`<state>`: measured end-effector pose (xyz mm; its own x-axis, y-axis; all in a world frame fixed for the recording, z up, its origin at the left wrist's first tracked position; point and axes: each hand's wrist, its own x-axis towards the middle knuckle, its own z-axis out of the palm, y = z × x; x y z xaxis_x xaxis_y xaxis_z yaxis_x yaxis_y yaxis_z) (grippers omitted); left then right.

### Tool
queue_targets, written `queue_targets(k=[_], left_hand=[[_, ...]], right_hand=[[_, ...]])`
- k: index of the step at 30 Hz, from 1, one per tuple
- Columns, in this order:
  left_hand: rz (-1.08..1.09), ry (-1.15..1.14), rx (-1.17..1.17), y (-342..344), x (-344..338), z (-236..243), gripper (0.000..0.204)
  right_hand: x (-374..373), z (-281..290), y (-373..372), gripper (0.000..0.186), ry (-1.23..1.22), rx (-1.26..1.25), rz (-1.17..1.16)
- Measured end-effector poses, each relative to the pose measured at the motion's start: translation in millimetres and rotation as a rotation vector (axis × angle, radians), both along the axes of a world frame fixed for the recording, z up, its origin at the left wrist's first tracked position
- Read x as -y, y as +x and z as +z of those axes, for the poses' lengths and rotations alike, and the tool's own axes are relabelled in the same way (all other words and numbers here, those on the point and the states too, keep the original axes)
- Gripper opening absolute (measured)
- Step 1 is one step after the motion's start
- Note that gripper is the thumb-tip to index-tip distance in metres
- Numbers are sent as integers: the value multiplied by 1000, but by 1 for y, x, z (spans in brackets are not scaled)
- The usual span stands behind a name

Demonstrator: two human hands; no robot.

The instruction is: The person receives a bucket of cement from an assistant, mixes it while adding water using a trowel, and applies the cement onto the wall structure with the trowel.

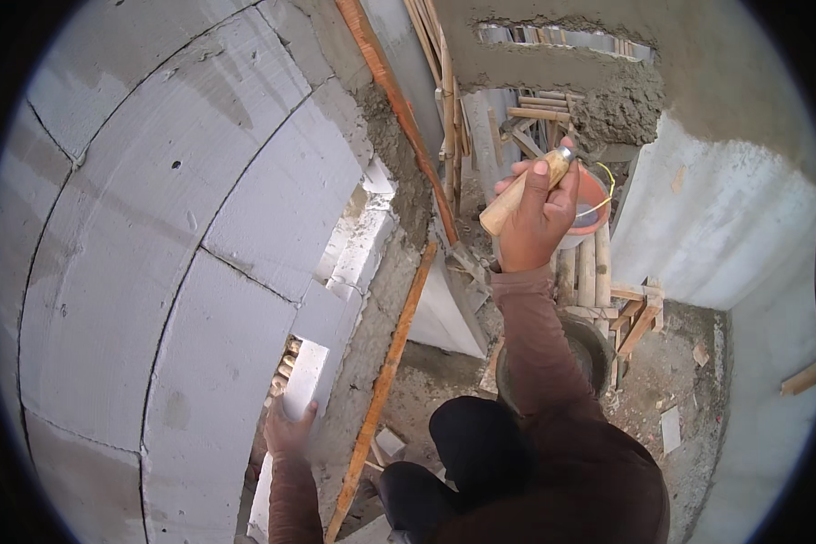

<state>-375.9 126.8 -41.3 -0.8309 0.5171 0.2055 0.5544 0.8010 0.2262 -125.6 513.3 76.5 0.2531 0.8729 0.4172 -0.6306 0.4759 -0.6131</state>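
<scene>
My right hand [542, 213], raised at upper centre right, is wrapped round the wooden handle of a trowel [508, 207]. A lump of wet grey mortar [621, 107] lies at the trowel's far end and hides its blade. Low on the left, my left hand [288, 430] is closed on the lower end of a small white block [306, 370], the thumb on its right side. This block stands at a narrow opening in the wall of large pale blocks [245, 190]; whether it is loose or fixed I cannot tell.
Two wooden battens [385, 390] slant along the wall's mortared edge. Beyond my right hand stands an orange-rimmed bucket [592, 192] on a bamboo platform [586, 272]. A dark round tub [597, 349] sits partly behind my right arm. Wood scraps [639, 326] lie near the right wall.
</scene>
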Motion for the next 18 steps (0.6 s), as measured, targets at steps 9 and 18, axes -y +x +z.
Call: queue_targets(k=[9, 18], left_hand=[[-4, -32, 6, 11, -12, 10, 71], [-6, 25, 30, 4, -4, 1, 76]], right_hand=[[-68, -14, -182, 64, -182, 477, -354], [124, -27, -120, 58, 109, 526, 505]])
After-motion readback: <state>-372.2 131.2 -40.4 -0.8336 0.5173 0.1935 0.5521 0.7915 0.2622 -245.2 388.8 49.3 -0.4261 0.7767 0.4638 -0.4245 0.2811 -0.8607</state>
